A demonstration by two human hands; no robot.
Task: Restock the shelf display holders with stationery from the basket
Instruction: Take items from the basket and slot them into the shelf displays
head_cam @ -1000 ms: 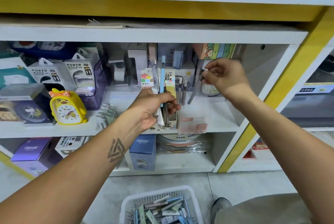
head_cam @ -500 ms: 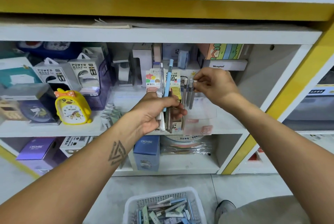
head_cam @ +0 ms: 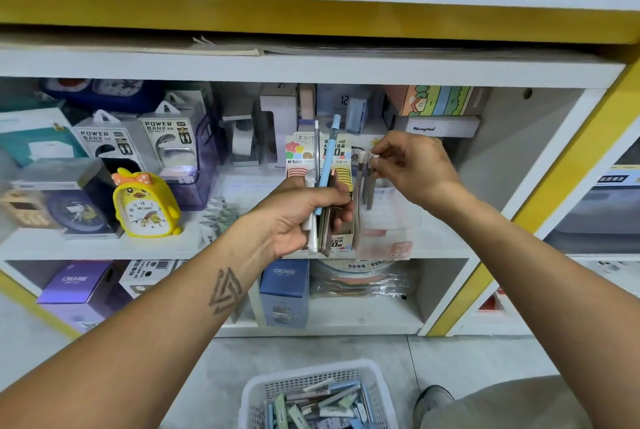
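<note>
My left hand (head_cam: 304, 213) grips a bundle of pens (head_cam: 323, 179) upright in front of the middle shelf: a light blue one, a white one and some darker ones. My right hand (head_cam: 412, 168) pinches the white top of a grey pen (head_cam: 370, 182) that stands in a clear display holder (head_cam: 388, 220) on the shelf, beside two other grey pens. A printed cardboard pencil-lead display (head_cam: 301, 154) stands just left of the holder, partly hidden by my left hand. On the floor below sits the white basket (head_cam: 256, 390) with several pens and erasers.
A yellow duck alarm clock (head_cam: 145, 206) and power bank boxes (head_cam: 166, 141) fill the shelf's left side. Blue and purple boxes (head_cam: 284, 290) stand on the lower shelf. A yellow post (head_cam: 540, 193) frames the shelf on the right. My shoe (head_cam: 433, 397) is beside the basket.
My right hand has brought the grey pen down from a slant to upright in the clear holder. My left hand has kept the bundle in place.
</note>
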